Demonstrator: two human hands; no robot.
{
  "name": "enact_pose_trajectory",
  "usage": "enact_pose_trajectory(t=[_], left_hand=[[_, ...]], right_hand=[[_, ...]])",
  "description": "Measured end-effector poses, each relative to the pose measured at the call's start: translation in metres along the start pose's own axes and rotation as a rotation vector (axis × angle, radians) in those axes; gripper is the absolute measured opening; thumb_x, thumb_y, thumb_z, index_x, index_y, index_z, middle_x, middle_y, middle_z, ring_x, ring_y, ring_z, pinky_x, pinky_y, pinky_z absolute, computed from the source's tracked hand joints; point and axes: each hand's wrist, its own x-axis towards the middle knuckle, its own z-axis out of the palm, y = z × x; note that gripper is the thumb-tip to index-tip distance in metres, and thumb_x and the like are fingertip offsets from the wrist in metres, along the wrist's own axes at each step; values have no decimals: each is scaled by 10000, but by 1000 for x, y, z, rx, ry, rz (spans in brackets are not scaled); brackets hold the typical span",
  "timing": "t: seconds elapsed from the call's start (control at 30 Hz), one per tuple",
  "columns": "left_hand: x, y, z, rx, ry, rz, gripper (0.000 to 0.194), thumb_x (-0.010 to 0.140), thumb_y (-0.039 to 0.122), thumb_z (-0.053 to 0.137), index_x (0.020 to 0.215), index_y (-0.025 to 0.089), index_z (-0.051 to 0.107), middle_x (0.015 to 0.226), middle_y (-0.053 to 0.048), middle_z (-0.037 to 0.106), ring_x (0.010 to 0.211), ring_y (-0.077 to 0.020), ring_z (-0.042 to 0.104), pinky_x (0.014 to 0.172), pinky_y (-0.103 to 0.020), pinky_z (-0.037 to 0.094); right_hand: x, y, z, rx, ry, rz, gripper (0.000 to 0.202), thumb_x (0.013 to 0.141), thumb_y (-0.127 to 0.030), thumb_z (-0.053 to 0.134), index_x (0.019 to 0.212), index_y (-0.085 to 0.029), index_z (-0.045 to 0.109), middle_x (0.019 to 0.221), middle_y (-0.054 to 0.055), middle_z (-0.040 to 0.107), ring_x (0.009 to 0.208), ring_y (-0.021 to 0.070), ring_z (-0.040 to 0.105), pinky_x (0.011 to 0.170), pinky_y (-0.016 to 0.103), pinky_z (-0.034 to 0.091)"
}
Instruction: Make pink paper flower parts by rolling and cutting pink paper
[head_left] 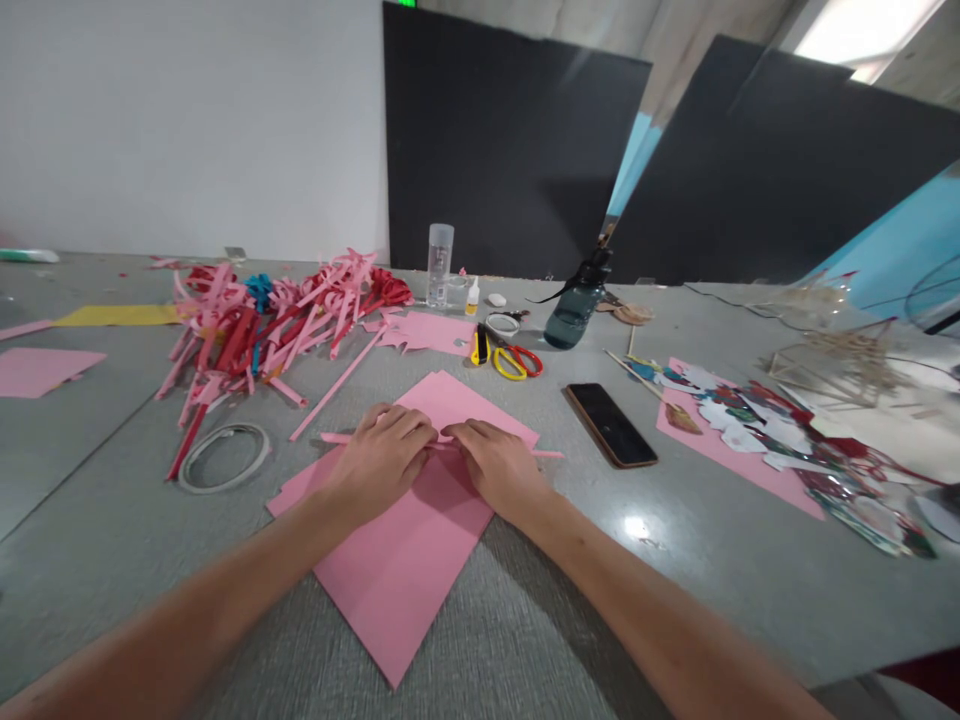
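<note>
A pink sheet of paper [409, 570] lies cornerwise in front of me, a corner pointing my way. Across it runs a thin rolled pink paper tube [547, 454], its ends sticking out past both hands. My left hand [386, 455] has its curled fingers pressed on the tube from the left. From the right, my right hand [495, 460] grips the same tube, with the fingertips of both hands nearly meeting at the middle. The part of the tube under the fingers is mostly hidden. Another thin pink roll [337, 385] lies just beyond my left hand.
Left are a heap of pink and red paper flowers [300, 310] and a tape roll [225, 458]. Ahead stand scissors [514, 360], a glue bottle [472, 298], a clear bottle [439, 265] and a dark bottle [576, 305]. A phone [611, 425] and paper cutouts [757, 420] lie right.
</note>
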Motion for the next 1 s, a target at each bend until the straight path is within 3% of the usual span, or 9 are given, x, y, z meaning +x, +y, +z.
enact_pose_trajectory(t=[0.3,0.7,1.0], left_hand=[[0,2,-1,-13,25,-31,176,887,160,586,1052,218,587,1057,-54,666,1053,-257,587,971,-452,395],[1,2,-2,13,0,16,154,937,129,486,1010,214,591,1038,-52,669,1027,-248,591,984,-453,385],[0,3,-2,-25,26,-31,169,890,162,583,1052,211,577,1061,-47,665,1049,-251,584,996,-448,383]], right_hand=[[0,2,1,9,11,-14,428,863,17,448,1210,-169,616,1076,82,700,1025,207,637,853,297,465],[-1,2,1,-5,-4,-15,405,872,7,457,1193,-178,620,1062,76,706,986,206,644,814,292,454],[1,1,-1,-4,1,-13,407,873,14,451,1194,-171,619,1046,75,703,983,205,644,819,292,457]])
